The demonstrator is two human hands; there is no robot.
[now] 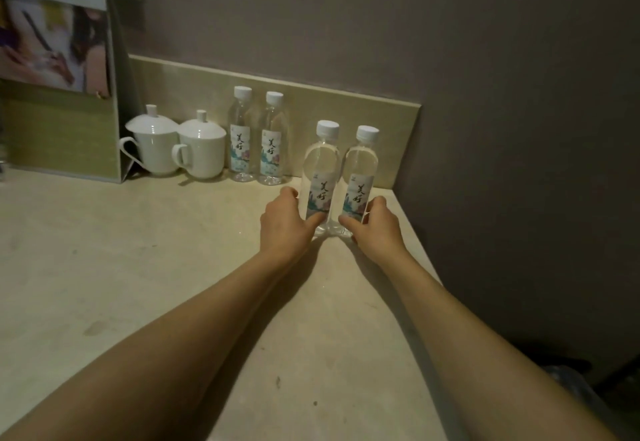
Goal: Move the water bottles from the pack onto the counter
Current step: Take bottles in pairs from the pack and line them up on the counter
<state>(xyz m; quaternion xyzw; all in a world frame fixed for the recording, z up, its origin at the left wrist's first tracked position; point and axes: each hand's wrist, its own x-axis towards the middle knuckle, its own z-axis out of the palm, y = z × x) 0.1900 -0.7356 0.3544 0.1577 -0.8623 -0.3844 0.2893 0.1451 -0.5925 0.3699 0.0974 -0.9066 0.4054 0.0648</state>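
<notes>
Two clear water bottles with white caps stand upright side by side near the counter's right edge. My left hand (285,220) grips the left bottle (321,170) low down, thumb across its label. My right hand (372,226) grips the right bottle (360,177) the same way. Their bases touch the beige counter (173,267). Two more bottles, one (240,135) beside the other (273,141), stand against the backsplash further back. A dark plastic-wrapped shape (568,381) lies low beyond the counter's right edge; I cannot tell if it is the pack.
Two white lidded cups, one (154,141) left of the other (201,146), stand left of the back bottles. A standing card holder (62,94) with a picture fills the back left corner. The wall (519,129) closes the right side just past the counter edge.
</notes>
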